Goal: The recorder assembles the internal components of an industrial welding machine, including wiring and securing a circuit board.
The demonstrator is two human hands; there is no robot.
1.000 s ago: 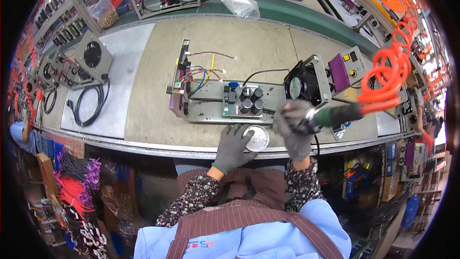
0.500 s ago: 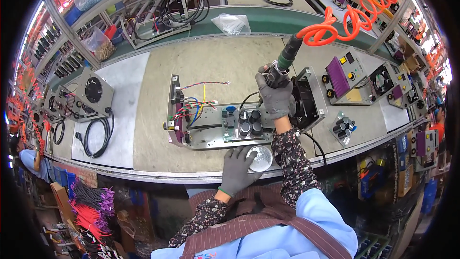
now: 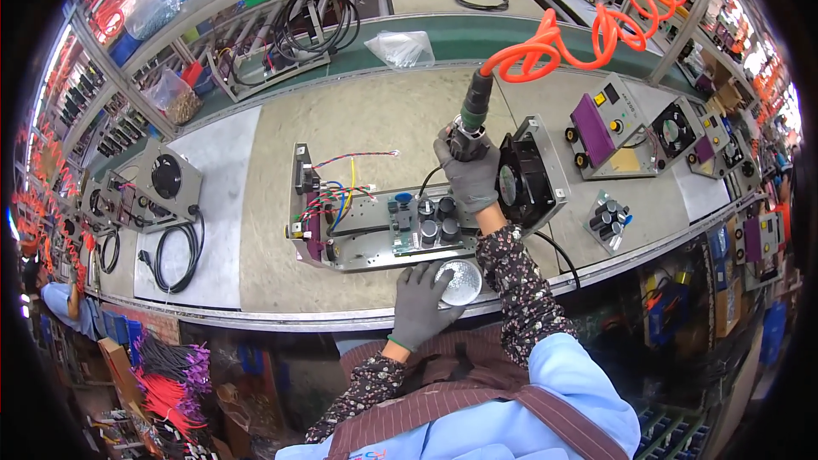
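Note:
My right hand [image 3: 470, 172], in a grey glove, grips an air screwdriver [image 3: 474, 111] whose tail joins an orange coiled hose [image 3: 545, 44]. The driver is over the right part of an open metal chassis [image 3: 358, 257]; its tip is hidden behind my hand. A circuit board with black capacitors [image 3: 437, 220] sits in the chassis, left of a black fan [image 3: 521, 183]. Loose coloured wires [image 3: 348, 196] rise near its left end panel. My left hand [image 3: 419, 305], also gloved, lies at the chassis's front edge, fingers stretched out, thumb against a round dish of small metal parts [image 3: 461, 283].
Another capacitor board [image 3: 608, 223] lies to the right, below finished-looking units with purple panels [image 3: 594, 135]. At the left are a fan unit [image 3: 166, 172] and a coiled black cable [image 3: 173, 255]. A clear plastic bag [image 3: 400, 48] lies on the green belt [image 3: 477, 32] beyond the bench.
My right hand and the air screwdriver have shifted slightly left across the chassis. The whole view has moved a little too. My left hand stays beside the dish.

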